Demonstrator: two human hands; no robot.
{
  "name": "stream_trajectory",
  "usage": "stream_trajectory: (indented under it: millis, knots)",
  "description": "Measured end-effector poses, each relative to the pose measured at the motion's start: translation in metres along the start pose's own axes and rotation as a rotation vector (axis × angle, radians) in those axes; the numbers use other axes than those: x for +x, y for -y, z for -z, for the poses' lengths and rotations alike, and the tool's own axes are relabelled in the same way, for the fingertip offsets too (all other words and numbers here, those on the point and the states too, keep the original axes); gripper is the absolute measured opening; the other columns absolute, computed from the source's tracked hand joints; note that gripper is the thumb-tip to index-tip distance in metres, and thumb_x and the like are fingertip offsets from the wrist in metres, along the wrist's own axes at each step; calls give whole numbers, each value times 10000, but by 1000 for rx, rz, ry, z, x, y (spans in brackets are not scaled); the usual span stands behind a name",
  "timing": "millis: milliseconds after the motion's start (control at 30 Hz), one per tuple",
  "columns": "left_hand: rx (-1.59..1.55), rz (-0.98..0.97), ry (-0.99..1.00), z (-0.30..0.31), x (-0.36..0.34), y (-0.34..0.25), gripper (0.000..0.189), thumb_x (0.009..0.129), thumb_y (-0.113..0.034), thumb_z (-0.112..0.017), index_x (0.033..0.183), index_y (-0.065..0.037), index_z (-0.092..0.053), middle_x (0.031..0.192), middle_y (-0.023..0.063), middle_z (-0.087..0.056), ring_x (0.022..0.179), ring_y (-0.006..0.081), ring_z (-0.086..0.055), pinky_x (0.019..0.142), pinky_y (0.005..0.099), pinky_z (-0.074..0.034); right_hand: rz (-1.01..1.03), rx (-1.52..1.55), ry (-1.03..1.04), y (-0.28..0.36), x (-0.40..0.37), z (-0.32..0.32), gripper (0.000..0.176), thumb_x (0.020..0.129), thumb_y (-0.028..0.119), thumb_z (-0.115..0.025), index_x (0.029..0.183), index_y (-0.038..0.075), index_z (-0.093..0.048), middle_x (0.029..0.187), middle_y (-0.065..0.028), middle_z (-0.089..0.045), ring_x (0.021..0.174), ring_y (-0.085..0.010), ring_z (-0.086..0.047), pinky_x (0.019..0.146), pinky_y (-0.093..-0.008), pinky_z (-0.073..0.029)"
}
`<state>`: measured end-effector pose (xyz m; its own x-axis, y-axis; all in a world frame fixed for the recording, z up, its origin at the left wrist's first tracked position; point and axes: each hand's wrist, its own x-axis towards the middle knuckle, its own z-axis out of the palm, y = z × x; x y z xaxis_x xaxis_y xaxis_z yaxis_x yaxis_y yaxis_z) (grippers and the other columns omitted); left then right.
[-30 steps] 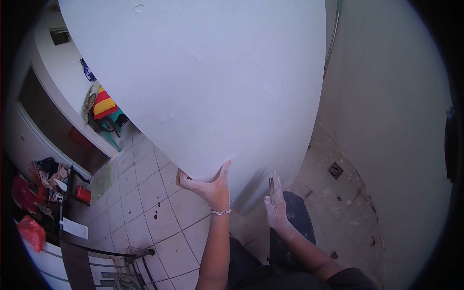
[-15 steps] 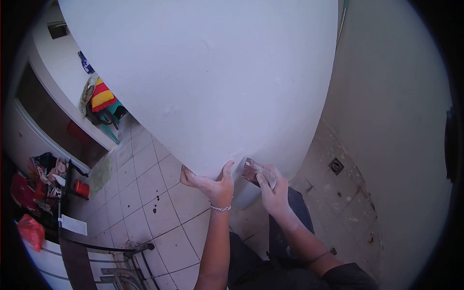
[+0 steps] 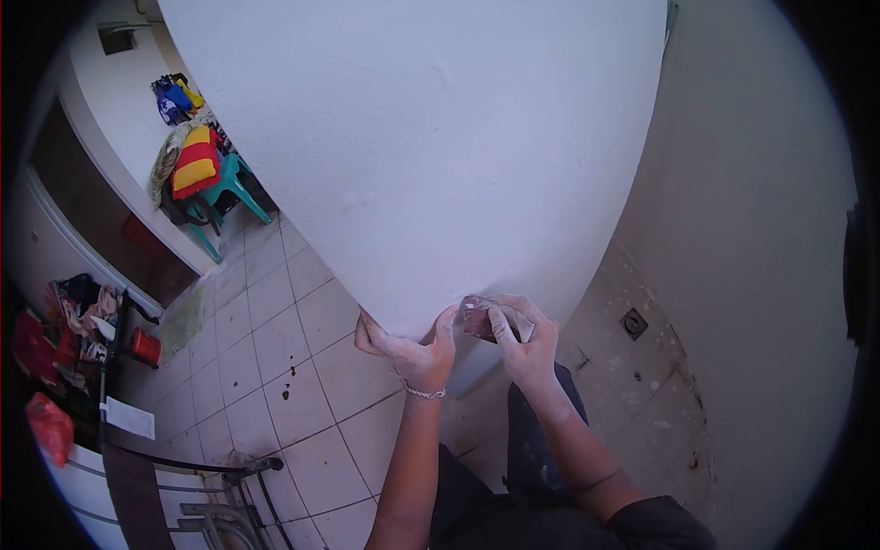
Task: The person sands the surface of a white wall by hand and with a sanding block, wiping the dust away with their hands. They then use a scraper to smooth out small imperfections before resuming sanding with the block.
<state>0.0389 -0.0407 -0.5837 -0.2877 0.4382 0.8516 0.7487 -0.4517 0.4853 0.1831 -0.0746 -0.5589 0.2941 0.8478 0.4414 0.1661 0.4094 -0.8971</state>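
Observation:
A large white panel [image 3: 431,174] with small bumps on its face fills the upper middle of the view and narrows toward the bottom. My left hand [image 3: 420,357], dusted white and wearing a bracelet at the wrist, wraps round its lower end. The thumb lies against the face and the fingers reach round the left edge. In my right hand [image 3: 529,344] is a folded piece of reddish-brown sandpaper [image 3: 477,319], pinched between thumb and fingers. It sits against or very close to the panel's lower end, just right of my left thumb.
Stained floor tiles [image 3: 321,412] spread below. A grey wall [image 3: 752,229] rises at the right, near a floor drain [image 3: 632,323]. At the left stand a green stool [image 3: 234,188] with a red and yellow cushion [image 3: 197,165], piled clothes, a red bucket [image 3: 145,346] and metal-framed furniture [image 3: 220,467].
The sandpaper and my right hand have moved slightly up and closer to my left thumb. My left hand keeps its hold. The view has shifted, showing more of the green stool.

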Motion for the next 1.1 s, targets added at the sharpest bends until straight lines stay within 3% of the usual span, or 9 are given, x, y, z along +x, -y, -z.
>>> stream_trajectory:
  millis: [400, 700, 1100]
  knots:
    - [-56, 8, -33, -6, -6, 7, 1124, 689, -311, -902, 1441, 73, -161, 1335, 236, -242, 1202, 367, -273, 1002, 511, -307, 15, 39, -4, 2, 4, -7, 169, 913, 61, -650, 1054, -27, -684, 875, -101, -744, 830, -121, -692, 780, -277, -542]
    - [-1, 4, -34, -4, -5, 8, 1135, 676, -350, -897, 1443, 72, -175, 1324, 232, -243, 1201, 371, -277, 1003, 514, -308, 66, -148, 4, 5, -1, 2, 165, 890, 65, -653, 1032, -5, -699, 873, -156, -733, 817, -197, -736, 758, -296, -549]
    - [109, -31, -42, -4, -7, 9, 1136, 670, -377, -867, 1447, 73, -171, 1328, 256, -257, 1198, 389, -295, 980, 532, -336, 73, -92, 7, 2, -1, 3, 164, 883, 40, -652, 1030, -10, -703, 861, -148, -735, 782, -177, -729, 736, -279, -543]
